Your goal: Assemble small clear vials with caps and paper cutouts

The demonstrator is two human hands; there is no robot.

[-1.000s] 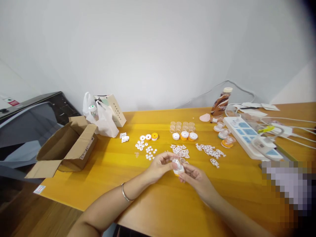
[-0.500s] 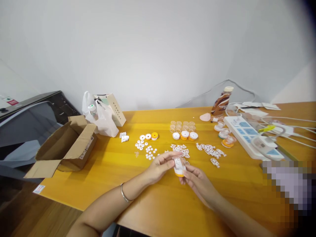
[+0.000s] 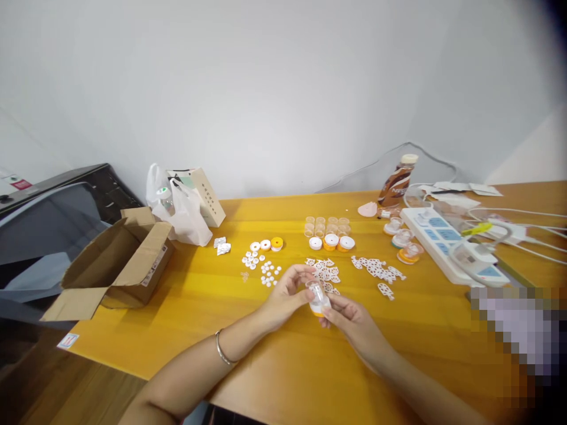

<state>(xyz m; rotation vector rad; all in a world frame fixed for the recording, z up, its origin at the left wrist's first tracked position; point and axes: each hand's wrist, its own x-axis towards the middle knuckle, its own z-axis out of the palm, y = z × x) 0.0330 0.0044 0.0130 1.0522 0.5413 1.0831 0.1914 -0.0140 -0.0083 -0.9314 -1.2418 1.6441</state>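
Between my two hands is a small clear plastic cup on a white and orange round base (image 3: 318, 302), tilted a little. The fingers of my left hand (image 3: 290, 295) close on its clear upper part. My right hand (image 3: 352, 321) grips the white and orange base from the right. Just beyond my hands lie white openwork plastic pieces (image 3: 326, 271), partly hidden by my left fingers. More such pieces (image 3: 377, 268) are spread to the right. Small white round caps (image 3: 268, 271) lie loose to the left of my hands.
Behind stand several clear cups (image 3: 326, 225) and white and orange discs (image 3: 331, 241). Finished-looking domed units (image 3: 410, 252) sit beside a power strip (image 3: 452, 245) with cables. A brown bottle (image 3: 397, 182) is at the back. An open cardboard box (image 3: 146, 260) and plastic bag (image 3: 188, 215) are left.
The clear cup with its base has turned slightly and moved a little to the left in my hands. Both hands keep their hold; the things on the table have not moved.
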